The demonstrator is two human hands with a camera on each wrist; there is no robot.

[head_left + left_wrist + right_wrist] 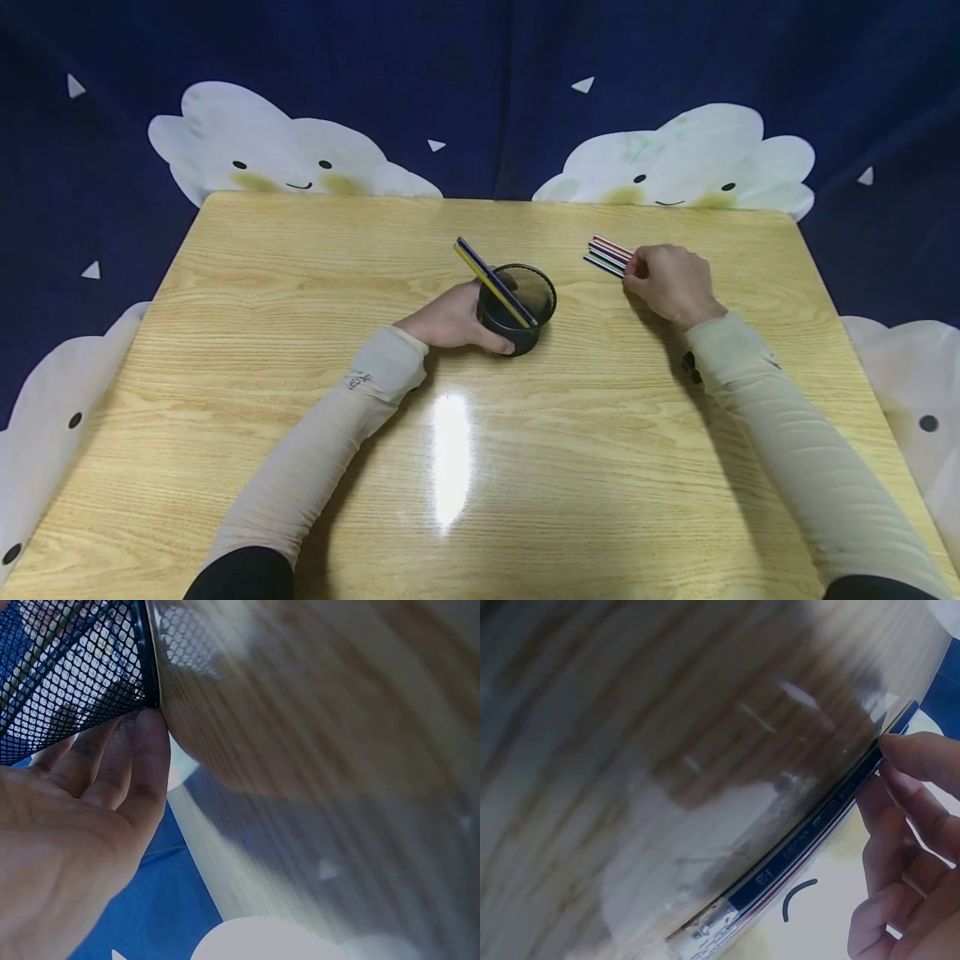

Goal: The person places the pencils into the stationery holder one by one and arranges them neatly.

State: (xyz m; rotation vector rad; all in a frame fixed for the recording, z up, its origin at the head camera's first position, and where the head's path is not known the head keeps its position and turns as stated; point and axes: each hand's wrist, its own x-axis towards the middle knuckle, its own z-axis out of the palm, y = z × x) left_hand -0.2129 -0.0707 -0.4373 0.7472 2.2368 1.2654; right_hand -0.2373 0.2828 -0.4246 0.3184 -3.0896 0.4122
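My left hand (453, 317) grips a black mesh pencil cup (517, 340) from its left side, thumb toward the front. In the left wrist view its fingers (146, 761) lie against the mesh near the cup's base rim. A yellow pencil (491, 283) and a dark one lean together in the cup, their upper ends sticking out to the left. To the right, several striped pencils (609, 255) lie side by side on the table. At their right ends, my right hand (671, 279) pinches a dark blue pencil (802, 844) between thumb and fingers, low over the tabletop.
The wooden table (337, 250) has a glossy surface with a bright reflection in front of the cup. Behind it hangs a dark blue cloth (480, 83) with white clouds. The cup stands between the two hands, left of the lying pencils.
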